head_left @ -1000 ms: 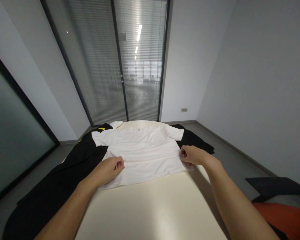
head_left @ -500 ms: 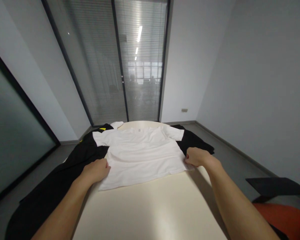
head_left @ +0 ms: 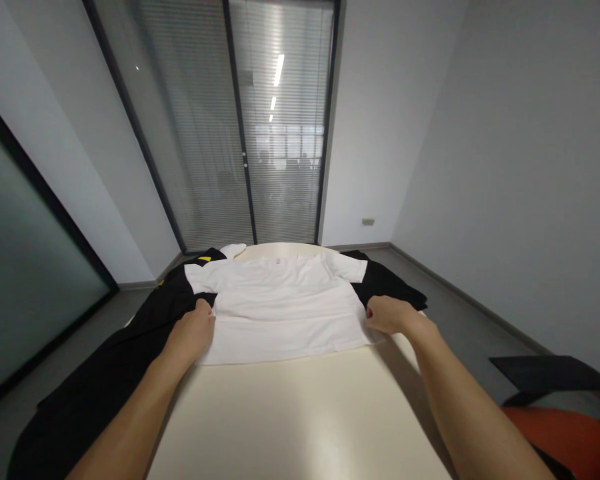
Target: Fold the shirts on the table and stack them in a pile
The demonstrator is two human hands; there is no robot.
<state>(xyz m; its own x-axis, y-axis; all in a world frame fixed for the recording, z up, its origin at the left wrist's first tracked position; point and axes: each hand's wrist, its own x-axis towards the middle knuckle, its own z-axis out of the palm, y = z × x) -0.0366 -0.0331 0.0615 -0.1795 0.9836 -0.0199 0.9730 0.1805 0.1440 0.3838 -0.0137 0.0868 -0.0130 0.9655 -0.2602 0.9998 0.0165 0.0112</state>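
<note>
Since 1 second ago the left hand (head_left: 194,328) has slid off the middle of the white T-shirt (head_left: 280,300) out to its side edge at 8 o'clock. The right hand (head_left: 387,315) has barely shifted and keeps to the opposite edge at 4 o'clock. The near hem now runs straighter and flatter than it did, so the cloth reads as drawn taut between the 2 hands.

The pale round table (head_left: 300,413) fills the lower middle of the view. A black garment (head_left: 105,373) spills over its 9 o'clock side and down toward the floor, and a second black garment (head_left: 393,285) lies at 2 o'clock. The white T-shirt is spread flat on the far half of the table, collar at 12 o'clock, both sleeves lapping onto the black cloth.

The right hand is curled narrow, its fingers pinching the shirt's side. The left hand rests knuckles-up on the shirt's edge; its fingertips are hidden, so I cannot tell whether it grips or only presses.
</note>
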